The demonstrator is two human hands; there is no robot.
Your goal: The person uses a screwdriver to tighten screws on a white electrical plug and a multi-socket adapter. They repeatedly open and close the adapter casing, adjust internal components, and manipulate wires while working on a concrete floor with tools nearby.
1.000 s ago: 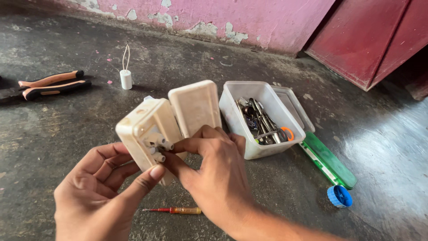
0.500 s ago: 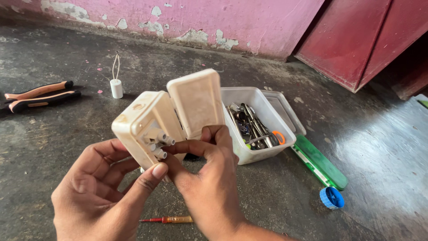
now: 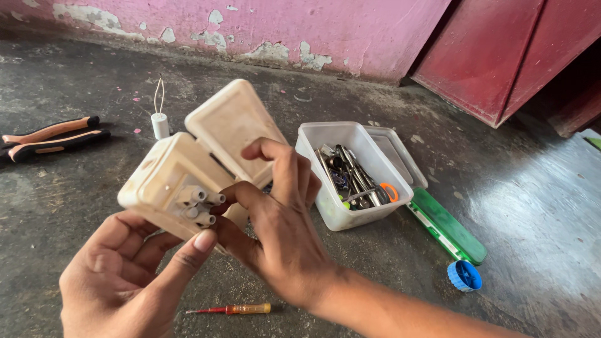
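Cream-coloured plastic, grubby and scuffed, filled both my hands: I held a hinged electrical box (image 3: 188, 178) up above the concrete floor (image 3: 75, 188). My left hand (image 3: 125, 281) cradled its body from below, fingers spread under it and the thumb pressed against the lower edge beside a cluster of short cylindrical pegs (image 3: 199, 206). My right hand (image 3: 282, 231) closed on the box from the right, the thumb near those pegs and the forefinger curled over the open lid (image 3: 228, 125), which stood tilted upward behind the body. Below my hands a small red-and-yellow screwdriver (image 3: 233, 309) lay on the floor. To the right stood a white tub of metal tools (image 3: 350, 175), with a green case (image 3: 446, 225) and a blue bottle cap (image 3: 464, 275) beyond it. Far left lay orange-handled pliers (image 3: 50, 138), near a small white capped part with wires (image 3: 160, 122).
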